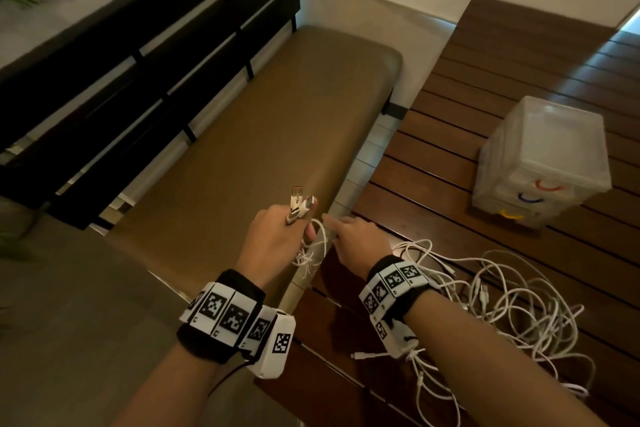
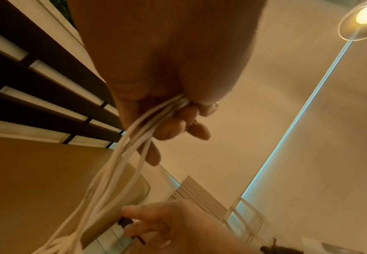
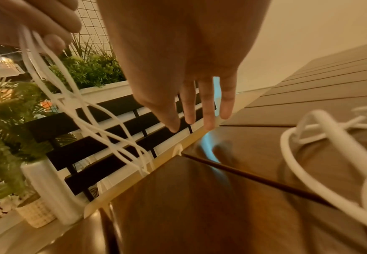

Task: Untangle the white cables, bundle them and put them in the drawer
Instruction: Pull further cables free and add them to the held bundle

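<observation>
My left hand [image 1: 277, 236] grips several white cables near their plug ends, and the USB plugs [image 1: 301, 204] stick up out of the fist. In the left wrist view the strands [image 2: 121, 163] run down from the curled fingers [image 2: 173, 125]. My right hand [image 1: 353, 236] hovers just right of it over the table's edge, fingers [image 3: 208, 110] straight and spread, holding nothing. A loose tangle of white cables [image 1: 512, 302] lies on the slatted wooden table [image 1: 485, 87], some trailing under my right wrist. The small translucent drawer unit [image 1: 543, 159], with coloured handles, stands closed at the table's far right.
A tan cushioned bench [image 1: 259, 121] with a dark slatted backrest [image 1: 138, 55] runs along the left of the table. Potted green plants [image 3: 8, 128] stand behind the bench. A narrow gap separates bench and table.
</observation>
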